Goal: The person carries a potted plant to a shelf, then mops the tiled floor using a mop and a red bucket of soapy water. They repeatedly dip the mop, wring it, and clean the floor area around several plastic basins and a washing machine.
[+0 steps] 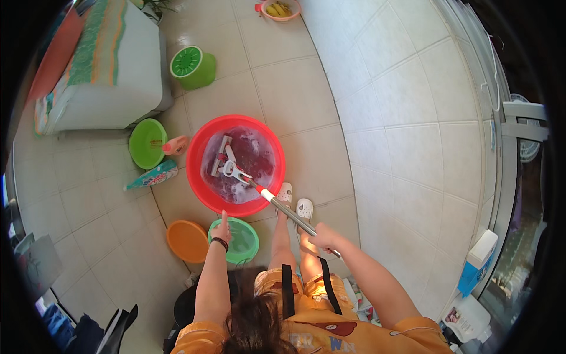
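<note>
My right hand (326, 238) is closed around the steel pole of a squeeze mop (289, 212), near its upper end. The mop's head slants down into a large red basin (193, 177) of purplish, foamy water. My left hand (222, 229), a dark beaded bracelet at its wrist, is raised over the gap between an orange basin (188, 241) and a light green basin (252, 243); its thumb points toward the red rim. I see nothing held in it, though the curled fingers are partly hidden. Beside the red basin lie a pink bottle (177, 145) and a teal packet (154, 176).
A green basin (148, 144) stands left of the red one. Farther off are a lidded green bucket (199, 68), a cloth-covered white appliance (132, 75) and a bowl of bananas (279, 9). A tiled wall (411, 146) runs along the right. My feet stand close to the red basin.
</note>
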Motion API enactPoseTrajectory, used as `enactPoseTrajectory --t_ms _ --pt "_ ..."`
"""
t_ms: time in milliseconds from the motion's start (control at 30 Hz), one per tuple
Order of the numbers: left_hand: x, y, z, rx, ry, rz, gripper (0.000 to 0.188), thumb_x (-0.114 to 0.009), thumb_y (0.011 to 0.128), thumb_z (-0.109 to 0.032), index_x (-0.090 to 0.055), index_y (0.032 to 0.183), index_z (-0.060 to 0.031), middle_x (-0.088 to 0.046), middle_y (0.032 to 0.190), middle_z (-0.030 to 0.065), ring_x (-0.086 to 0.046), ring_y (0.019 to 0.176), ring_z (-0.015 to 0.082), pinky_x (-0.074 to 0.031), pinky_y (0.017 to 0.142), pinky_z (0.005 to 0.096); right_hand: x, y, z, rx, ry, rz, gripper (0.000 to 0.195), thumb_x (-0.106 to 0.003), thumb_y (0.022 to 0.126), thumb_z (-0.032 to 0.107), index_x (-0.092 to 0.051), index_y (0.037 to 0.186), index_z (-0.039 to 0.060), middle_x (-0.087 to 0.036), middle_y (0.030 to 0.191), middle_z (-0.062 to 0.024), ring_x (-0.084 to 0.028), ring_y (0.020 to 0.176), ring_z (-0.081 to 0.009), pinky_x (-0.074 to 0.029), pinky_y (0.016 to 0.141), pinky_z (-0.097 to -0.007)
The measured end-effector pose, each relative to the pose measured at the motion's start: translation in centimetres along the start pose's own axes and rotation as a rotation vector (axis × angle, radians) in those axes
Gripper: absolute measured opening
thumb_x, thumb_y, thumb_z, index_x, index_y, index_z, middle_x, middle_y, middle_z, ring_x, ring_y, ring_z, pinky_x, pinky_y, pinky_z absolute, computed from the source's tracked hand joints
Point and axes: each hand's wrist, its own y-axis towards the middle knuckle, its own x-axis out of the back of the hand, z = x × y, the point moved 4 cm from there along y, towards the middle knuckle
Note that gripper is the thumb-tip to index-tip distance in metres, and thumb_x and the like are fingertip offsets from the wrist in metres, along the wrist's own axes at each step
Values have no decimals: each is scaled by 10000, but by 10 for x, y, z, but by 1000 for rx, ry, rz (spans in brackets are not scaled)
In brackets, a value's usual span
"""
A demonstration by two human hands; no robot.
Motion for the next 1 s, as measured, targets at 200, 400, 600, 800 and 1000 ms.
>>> enactPoseTrajectory --t_ms 200,400,600,800,1000 --pt "-11 61 -20 -299 104 -112 261 -513 811 -212 -557 854 42 -501 562 42 -418 397 135 -361 367 280 -11 -74 -13 21 -138 -69 220 -507 781 170 -553 921 6 -589 811 -232 -565 784 -395 -458 674 -417" --pt "-42 86 -42 -519 84 69 380 -461 871 -313 -449 1194 -115 -547 663 44 -415 408 89 -344 351 243 -20 -181 -73 82 -421 -175 256 -554 775 215 -462 851 -11 -552 649 -230 -551 647 -403 -435 573 -459" --pt "-28 35 -74 -205 -36 157 534 -490 745 -643 -452 605 -130 -363 458 -51 -295 325 60 -190 313 227 -18 -240 -65 -10 -337 -118 252 -537 786 248 -424 816 24 -541 666 -212 -539 585 -402 -426 536 -469" --pt "-4 16 -43 -85 -247 169 385 -489 730 -501 -406 579 -157 -362 483 -33 -284 352 102 -171 333 240 -8 -229 -82 -149 524 605 283 -533 828 163 -384 1057 91 -492 588 -66 -526 472 -175 -411 434 -328" --pt "4 -8 24 8 -696 -50 281 -437 771 -474 -450 728 -196 -386 585 -37 -316 444 103 -212 378 239 -10 -218 -43 183 248 446 312 -502 810 98 -318 1059 62 -526 761 -165 -558 613 -271 -435 537 -369"
